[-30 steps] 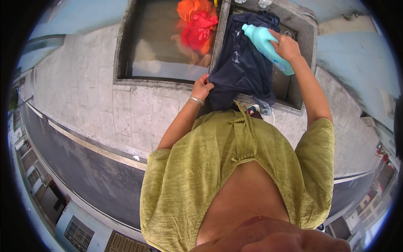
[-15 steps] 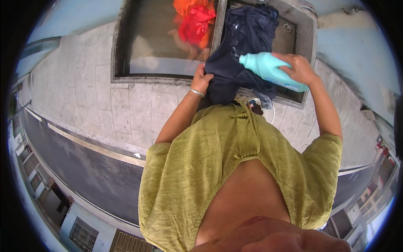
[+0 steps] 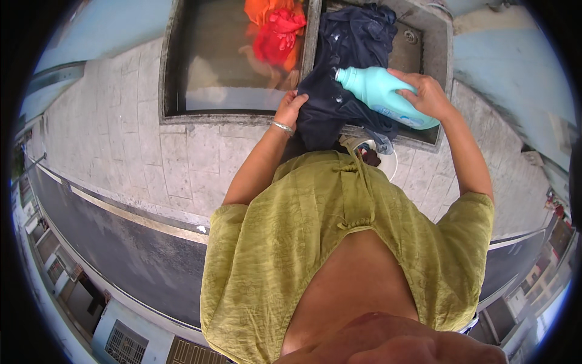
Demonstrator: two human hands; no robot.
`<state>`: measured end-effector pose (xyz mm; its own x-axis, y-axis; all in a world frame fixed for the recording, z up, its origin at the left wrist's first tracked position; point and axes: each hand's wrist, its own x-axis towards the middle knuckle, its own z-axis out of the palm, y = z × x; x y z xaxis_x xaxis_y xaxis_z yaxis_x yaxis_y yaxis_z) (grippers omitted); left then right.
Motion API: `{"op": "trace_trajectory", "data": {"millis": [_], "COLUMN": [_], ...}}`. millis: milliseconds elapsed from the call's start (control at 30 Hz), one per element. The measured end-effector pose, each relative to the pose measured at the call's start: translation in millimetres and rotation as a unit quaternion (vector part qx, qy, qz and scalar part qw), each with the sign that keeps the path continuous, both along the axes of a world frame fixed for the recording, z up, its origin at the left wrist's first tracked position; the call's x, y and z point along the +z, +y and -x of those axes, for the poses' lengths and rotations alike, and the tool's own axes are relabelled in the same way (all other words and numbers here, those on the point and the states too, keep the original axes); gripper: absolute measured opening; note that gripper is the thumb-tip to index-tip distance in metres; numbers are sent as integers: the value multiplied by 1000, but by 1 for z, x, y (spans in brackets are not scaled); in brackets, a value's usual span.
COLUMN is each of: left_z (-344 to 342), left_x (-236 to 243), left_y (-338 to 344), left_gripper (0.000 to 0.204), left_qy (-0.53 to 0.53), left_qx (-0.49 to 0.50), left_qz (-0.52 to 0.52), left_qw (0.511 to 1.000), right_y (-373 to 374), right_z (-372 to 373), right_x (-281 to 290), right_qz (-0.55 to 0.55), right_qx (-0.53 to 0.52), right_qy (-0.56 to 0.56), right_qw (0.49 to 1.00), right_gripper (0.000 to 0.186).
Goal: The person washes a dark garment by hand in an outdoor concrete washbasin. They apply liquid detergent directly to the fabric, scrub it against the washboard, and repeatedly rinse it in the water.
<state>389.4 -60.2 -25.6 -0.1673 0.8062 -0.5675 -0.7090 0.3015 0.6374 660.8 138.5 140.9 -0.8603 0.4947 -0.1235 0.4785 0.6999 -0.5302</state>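
Observation:
My right hand [image 3: 427,97] is wrapped round the handle of a turquoise detergent bottle [image 3: 373,91], tilted so its uncapped mouth points left, over dark navy cloth [image 3: 348,42]. The cloth lies bunched across a concrete wash basin [image 3: 447,54] and drapes over its front edge; whitish spots of liquid show on it. At the cloth's left edge my left hand [image 3: 291,108] pinches the fabric between thumb and fingers. A bracelet circles that wrist.
Left of the cloth, a water-filled concrete tank [image 3: 206,67] holds red and orange cloth [image 3: 280,36]. A drain [image 3: 411,37] shows in the basin's floor. Close to my body stands a white bucket [image 3: 391,164] with clothes inside. Grey paving [image 3: 139,133] surrounds the tank, with a road [image 3: 139,242] behind me.
The bottle has shifted slightly left and up over the cloth with my right hand. My left hand keeps its pinch on the cloth. Whitish spots on the fabric look somewhat different.

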Motion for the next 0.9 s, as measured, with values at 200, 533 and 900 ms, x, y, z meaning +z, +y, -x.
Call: {"op": "trace_trajectory", "data": {"millis": [200,533,900], "left_z": [4,-6,1], "left_x": [1,0,10], "left_y": [16,14,36], "left_gripper": [28,24,30], "left_qy": [105,-2,-61], "left_qx": [-83,26,19], "left_qz": [36,24,-10], "left_qw": [990,999,998], "right_y": [14,30,27], "right_z": [29,32,37], "right_x": [-23,-44,-47], "right_qz": [-105,-90,-102], "right_qx": [-59,-102,-89], "right_qy": [-158,-156,-168], "right_qw": [980,978,976], "right_gripper": [49,47,46]}}
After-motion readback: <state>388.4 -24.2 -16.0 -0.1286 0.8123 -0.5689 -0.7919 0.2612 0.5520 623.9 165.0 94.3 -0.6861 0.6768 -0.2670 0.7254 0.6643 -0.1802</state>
